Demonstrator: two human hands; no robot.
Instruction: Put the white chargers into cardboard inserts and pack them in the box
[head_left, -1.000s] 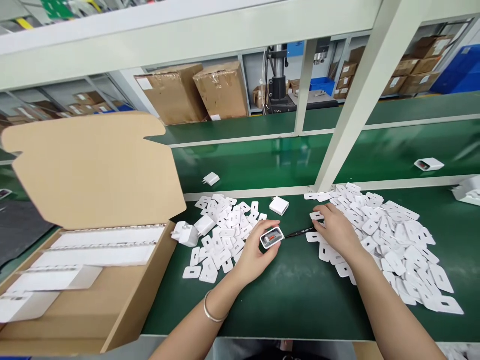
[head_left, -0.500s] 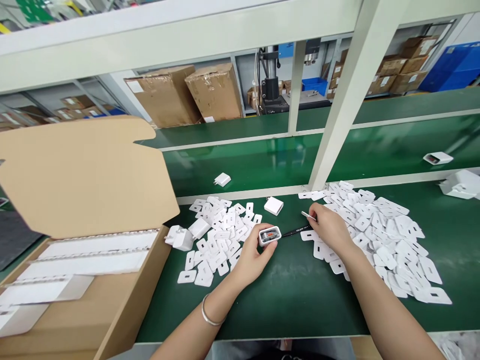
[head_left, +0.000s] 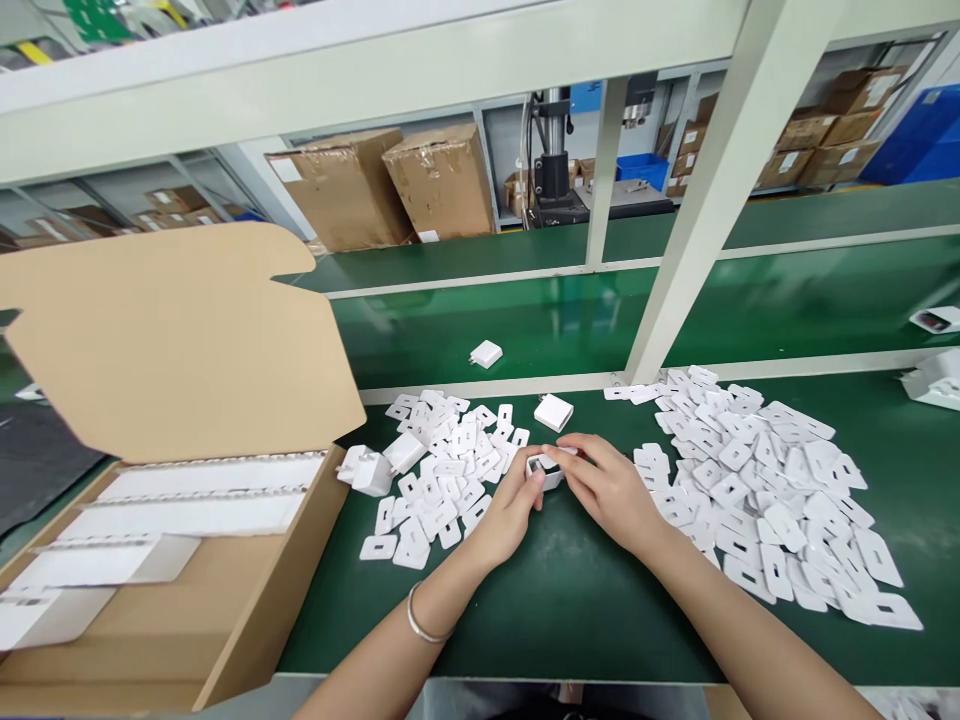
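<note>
My left hand (head_left: 511, 512) is closed around a white charger housing (head_left: 553, 480), its open end facing up toward me. In my right hand (head_left: 613, 492) a small white cover plate (head_left: 558, 455) is pinched and held against the housing's open end. The fingers hide part of both pieces, so I cannot tell whether the plate is seated. Just behind the hands a white charger (head_left: 553, 412) lies on the green work surface (head_left: 570, 620). To the left spreads a pile of white cover plates (head_left: 442, 470), and a larger pile of plates (head_left: 765, 480) covers the right side.
An open cardboard box (head_left: 255, 600) with white inserts stands at the left. White chargers (head_left: 371, 472) sit beside it. A green conveyor belt (head_left: 420, 345) runs behind, carrying a charger (head_left: 486, 354). A slanted metal post (head_left: 697, 200) rises at the back edge.
My right hand has moved left from the right-hand pile, bringing the cover plate to the housing in my left hand. Chargers on the belt have shifted right.
</note>
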